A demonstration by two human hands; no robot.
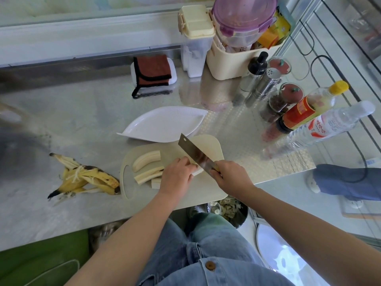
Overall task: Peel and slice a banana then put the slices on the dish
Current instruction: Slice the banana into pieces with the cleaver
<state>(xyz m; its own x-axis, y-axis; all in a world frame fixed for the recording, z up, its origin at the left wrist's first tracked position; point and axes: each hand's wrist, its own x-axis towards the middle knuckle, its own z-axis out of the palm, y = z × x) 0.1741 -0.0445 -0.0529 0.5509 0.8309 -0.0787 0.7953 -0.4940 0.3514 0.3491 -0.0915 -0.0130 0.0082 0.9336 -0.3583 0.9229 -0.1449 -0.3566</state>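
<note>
Lying partly beneath the left hand (177, 176) is a banana piece (199, 172).

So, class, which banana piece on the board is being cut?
The banana piece under the left hand, where the knife in the right hand meets it; the two long pieces to its left lie untouched.

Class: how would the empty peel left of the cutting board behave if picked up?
The peel probably flops, since its strips lie splayed flat on the counter. Likely light, being empty. Its stringy inner side may be slippery.
</note>
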